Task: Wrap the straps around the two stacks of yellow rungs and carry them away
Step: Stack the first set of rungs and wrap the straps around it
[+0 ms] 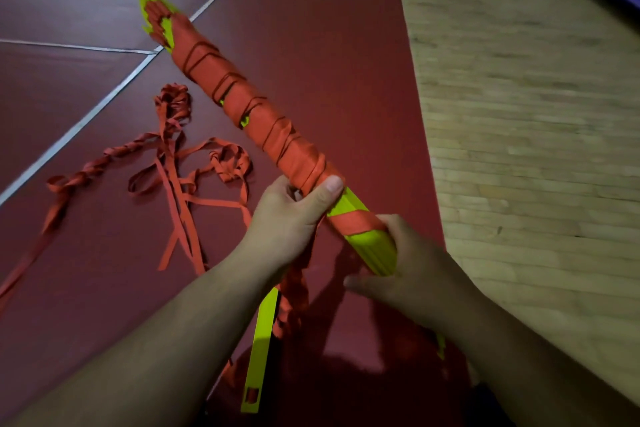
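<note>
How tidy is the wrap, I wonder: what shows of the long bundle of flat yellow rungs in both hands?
The long bundle of flat yellow rungs, seemingly plastic, slants from lower right to upper left over the red floor. Orange fabric strap winds round most of it; yellow shows at the near end, in gaps and at the fanned far tips. The left hand grips the wrapped part, the right hand the near end.
</note>
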The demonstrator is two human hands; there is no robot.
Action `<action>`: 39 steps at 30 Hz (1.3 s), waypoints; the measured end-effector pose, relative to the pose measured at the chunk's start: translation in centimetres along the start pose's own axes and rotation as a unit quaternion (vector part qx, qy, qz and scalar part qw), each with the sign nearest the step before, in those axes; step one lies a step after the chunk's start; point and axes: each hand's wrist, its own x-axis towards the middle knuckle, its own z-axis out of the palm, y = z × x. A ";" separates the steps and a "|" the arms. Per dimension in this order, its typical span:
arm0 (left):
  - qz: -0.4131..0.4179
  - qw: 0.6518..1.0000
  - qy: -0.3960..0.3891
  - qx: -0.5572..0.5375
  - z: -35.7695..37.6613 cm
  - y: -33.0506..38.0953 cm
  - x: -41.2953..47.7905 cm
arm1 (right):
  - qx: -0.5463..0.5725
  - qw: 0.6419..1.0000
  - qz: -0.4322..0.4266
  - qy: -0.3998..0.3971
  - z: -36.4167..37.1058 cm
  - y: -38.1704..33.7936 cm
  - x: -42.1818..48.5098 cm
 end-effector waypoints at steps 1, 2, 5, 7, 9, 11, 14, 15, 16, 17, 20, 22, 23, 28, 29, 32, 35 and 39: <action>-0.004 1.000 -0.008 0.011 0.1 0.1 0.0 | -0.021 0.999 0.002 0.030 0.4 -0.1 0.2; -0.005 0.999 -0.035 0.010 0.0 0.2 0.0 | -0.025 0.998 0.009 0.048 0.4 -0.1 0.2; -0.002 0.986 -0.158 -0.050 -1.2 0.6 0.4 | 0.048 0.998 0.019 0.044 -0.1 0.2 0.5; -0.009 0.979 -0.200 -0.031 -2.3 0.6 0.9 | 0.107 0.994 0.018 0.032 -0.5 0.2 0.5; 0.000 0.976 -0.205 0.071 -2.9 0.5 1.3 | 0.147 0.989 0.009 0.029 -0.7 0.0 0.4; -0.011 0.968 -0.187 0.165 -3.2 0.3 1.5 | 0.185 0.982 0.002 0.024 -1.2 -0.1 0.4; -0.042 0.972 -0.156 0.172 -3.0 0.1 1.1 | 0.292 0.956 0.003 -0.019 -1.6 0.1 0.3; -0.050 0.976 -0.163 0.137 -2.8 0.0 0.9 | 0.325 0.945 0.002 -0.039 -1.6 0.2 0.3; -0.059 0.980 -0.171 0.087 -2.5 0.1 0.7 | 0.353 0.934 -0.001 -0.062 -1.5 0.3 0.2; -0.070 0.982 -0.172 0.039 -2.3 0.0 0.6 | 0.379 0.921 -0.004 -0.085 -1.3 0.3 0.2; -0.125 0.980 -0.143 -0.058 -1.4 0.5 0.5 | 0.449 0.883 -0.012 -0.138 -1.0 0.0 -0.1; -0.130 0.978 -0.133 -0.098 -0.9 0.5 0.4 | 0.490 0.855 -0.011 -0.171 -0.8 -0.2 -0.3; -0.117 0.979 -0.139 -0.092 -0.8 0.3 0.3 | 0.507 0.841 -0.009 -0.189 -0.7 -0.3 -0.5; -0.091 0.954 -0.213 -0.189 -0.9 -0.6 0.0 | 0.557 0.779 0.035 -0.287 -0.4 -0.3 -1.1; -0.078 0.955 -0.212 -0.192 -0.8 -0.8 0.1 | 0.544 0.787 0.039 -0.290 -0.5 -0.1 -0.9; -0.069 0.977 -0.131 -0.155 -0.4 -0.8 0.1 | 0.474 0.850 0.048 -0.226 -1.2 0.3 -0.1; -0.081 0.995 -0.030 -0.056 -0.6 -0.8 0.2 | 0.330 0.937 0.033 -0.113 -1.0 0.1 0.4; -0.052 0.997 0.021 0.046 0.0 -1.3 0.1 | 0.071 0.996 0.049 0.010 0.8 -0.5 0.1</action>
